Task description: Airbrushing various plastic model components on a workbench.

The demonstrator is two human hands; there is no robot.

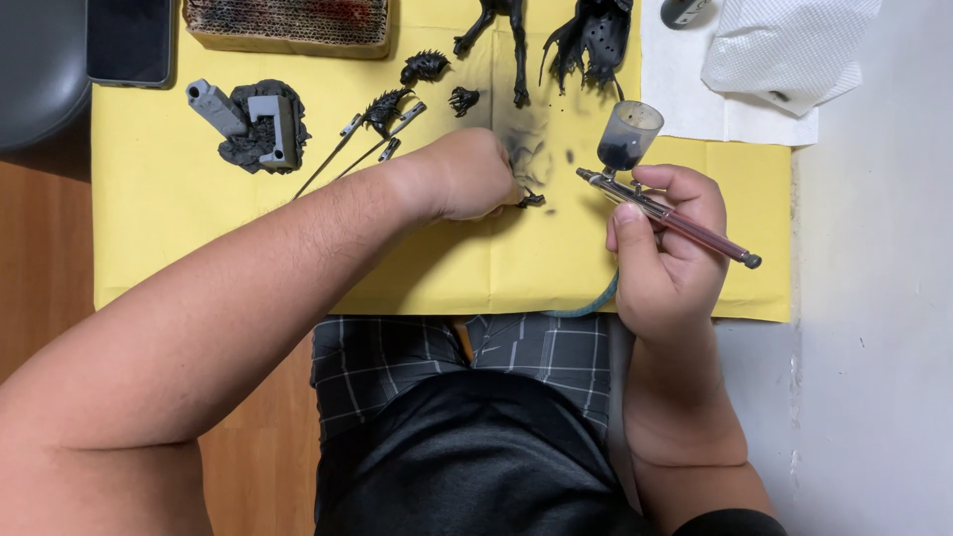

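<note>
The right hand [667, 253] is gripping an airbrush [663, 213], fingers wrapped around the metal barrel and the thumb lying along its near side. The airbrush's nozzle is pointing left toward the left hand; its paint cup [627, 134], dark inside, is standing upright above the barrel, and a teal hose [594, 303] is trailing from beneath the hand toward the table edge.

The left hand [469, 174] is curled into a loose fist, fingers closed on a small black miniature part [531, 200] that is protruding from the fingertips, just beside the airbrush nozzle. How much of the part is enclosed cannot be told. Both hands are working over a yellow paper sheet [199, 258], which is showing a grey overspray patch [524, 149] directly behind the held part.

Lying on the sheet, well apart from the hands: a grey scenic base with block pieces [256, 124], thin spear-like parts [362, 139], small spiky black pieces [425, 66], a black-primed figure [506, 40] and a ragged black cloak piece [596, 40]. A cardboard block [288, 25] is sitting at the sheet's far edge, a dark phone [129, 40] at far left, and white paper towel [774, 50] at far right.
</note>
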